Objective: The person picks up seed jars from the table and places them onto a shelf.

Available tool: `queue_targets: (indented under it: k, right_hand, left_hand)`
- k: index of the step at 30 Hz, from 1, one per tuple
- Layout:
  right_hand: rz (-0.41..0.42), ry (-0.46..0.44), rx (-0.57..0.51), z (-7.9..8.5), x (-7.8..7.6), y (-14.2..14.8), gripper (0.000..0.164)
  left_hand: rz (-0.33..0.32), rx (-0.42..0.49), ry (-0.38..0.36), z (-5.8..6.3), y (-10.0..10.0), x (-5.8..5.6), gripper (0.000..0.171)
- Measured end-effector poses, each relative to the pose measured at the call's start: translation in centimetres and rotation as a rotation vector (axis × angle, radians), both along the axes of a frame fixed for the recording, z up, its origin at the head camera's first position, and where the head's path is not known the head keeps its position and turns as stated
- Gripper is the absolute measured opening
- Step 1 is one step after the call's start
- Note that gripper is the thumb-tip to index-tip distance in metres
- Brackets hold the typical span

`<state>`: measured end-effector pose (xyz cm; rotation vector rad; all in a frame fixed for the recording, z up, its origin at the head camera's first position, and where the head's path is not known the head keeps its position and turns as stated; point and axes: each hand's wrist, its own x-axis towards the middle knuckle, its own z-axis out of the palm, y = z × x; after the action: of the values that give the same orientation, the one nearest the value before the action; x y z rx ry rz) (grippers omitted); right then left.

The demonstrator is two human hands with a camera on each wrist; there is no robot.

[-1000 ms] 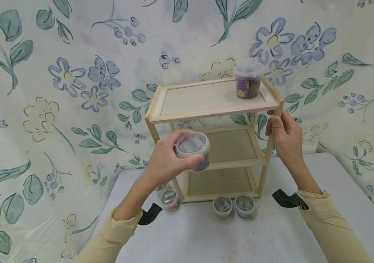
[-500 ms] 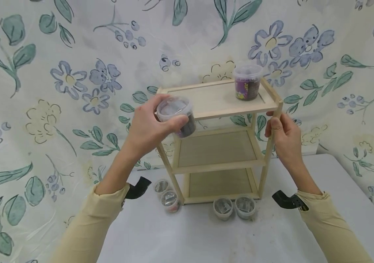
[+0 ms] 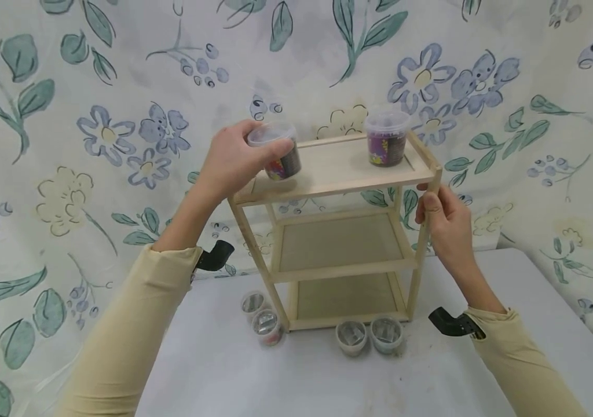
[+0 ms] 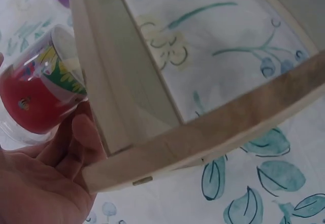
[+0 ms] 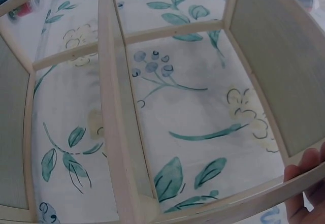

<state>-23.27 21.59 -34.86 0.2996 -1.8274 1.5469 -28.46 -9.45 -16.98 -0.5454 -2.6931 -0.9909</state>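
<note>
In the head view my left hand (image 3: 234, 156) grips a clear plastic tub (image 3: 283, 164) with a dark and red label, at the left end of the wooden rack's top shelf (image 3: 328, 165). Whether its base touches the shelf I cannot tell. The left wrist view shows the tub's red side (image 4: 38, 89) with a yellow flower, beside the shelf frame. A second tub (image 3: 386, 142), purple-labelled, stands upright at the shelf's right end. My right hand (image 3: 447, 223) holds the rack's front right post just under the top; its fingers (image 5: 310, 160) show at the right wrist view's edge.
Two small tubs (image 3: 267, 328) stand by the rack's left foot. Two more (image 3: 351, 337) stand before its bottom shelf (image 3: 346, 296). The middle shelf (image 3: 340, 240) lies between. A white table (image 3: 296, 382) carries the rack, with a floral cloth (image 3: 93, 231) behind.
My left hand has lifted the tub up and leftward from in front of the rack, then brought it over the top shelf's left end. The right hand keeps its hold on the post.
</note>
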Motion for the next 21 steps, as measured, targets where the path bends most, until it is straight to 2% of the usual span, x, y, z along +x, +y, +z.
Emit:
queue_targets:
  k: [8,11,15,21]
  right_hand:
    - [-0.034,-0.02,0.028,0.1,0.0,-0.1,0.021]
    - [-0.031,-0.018,0.021,0.0,0.0,-0.1,0.021]
    - [-0.023,-0.018,0.014,-0.1,0.0,-0.1,0.02]
    - [-0.025,0.004,0.019,-0.1,0.0,-0.1,0.018]
  left_hand:
    - [-0.026,-0.067,-0.072,0.7,0.9,-2.1,0.067]
    - [-0.019,-0.13,-0.098,0.6,1.4,-2.8,0.07]
    - [-0.006,-0.201,-0.121,0.7,2.0,-3.2,0.081]
    - [0.001,-0.223,-0.139,0.9,1.9,-3.2,0.087]
